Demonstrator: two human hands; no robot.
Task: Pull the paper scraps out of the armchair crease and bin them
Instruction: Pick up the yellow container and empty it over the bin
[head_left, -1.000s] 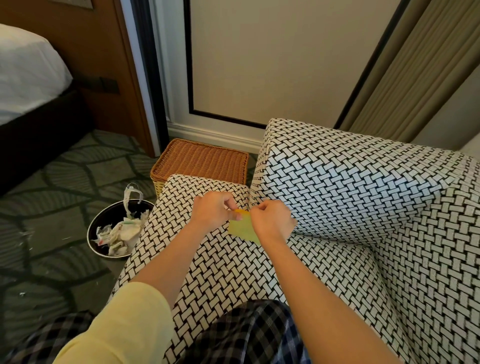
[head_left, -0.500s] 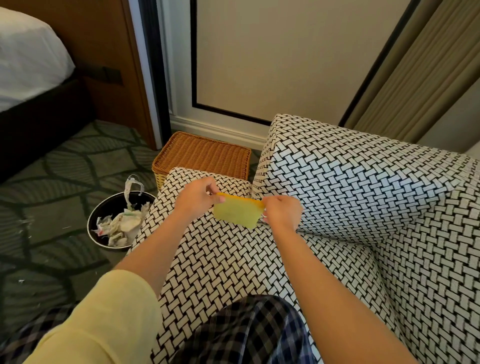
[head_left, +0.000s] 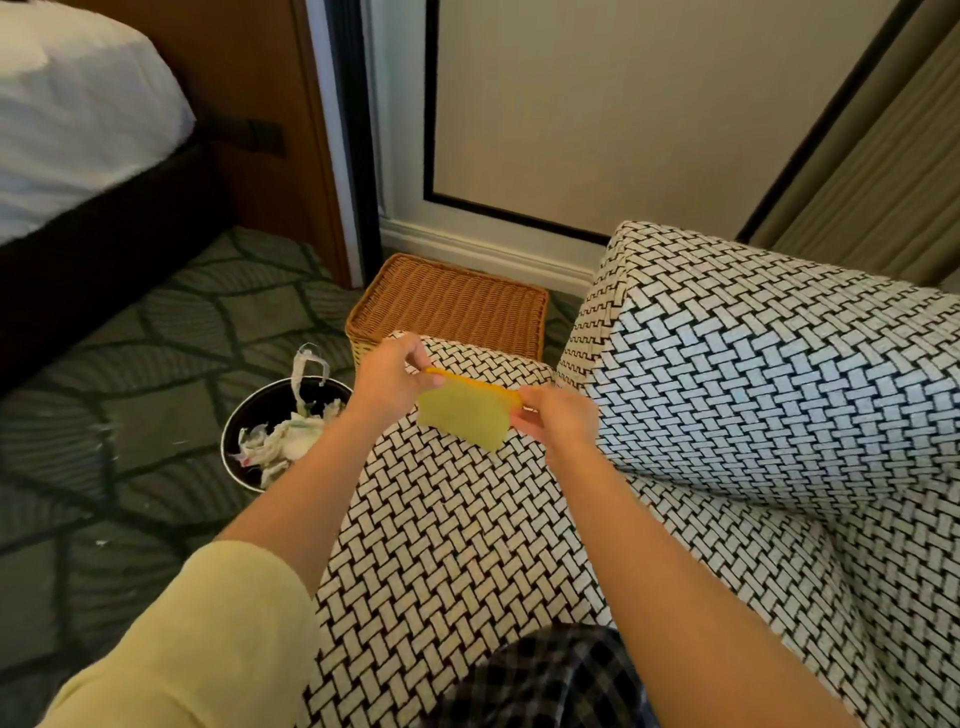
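Note:
A yellow paper scrap (head_left: 465, 418) with an orange top edge hangs over the seat of the black-and-white woven armchair (head_left: 447, 519). My left hand (head_left: 389, 382) pinches its left top corner and my right hand (head_left: 558, 421) pinches its right top corner. Both hands are above the front of the seat cushion, left of the armrest (head_left: 753, 374). The crease between seat and armrest runs under my right forearm and no other scrap shows in it. A round black bin (head_left: 280, 436) with crumpled paper stands on the floor left of the chair.
A brown wicker basket (head_left: 449, 312) sits on the floor beyond the seat's front edge. A bed (head_left: 78, 130) is at the far left, a patterned green carpet (head_left: 130, 364) lies around the bin, and a curtain (head_left: 883, 182) hangs at the right.
The yellow scrap has come out from the crease beside the armrest and is now lifted, spread between both hands. My hands have moved apart and up, the left one toward the bin side.

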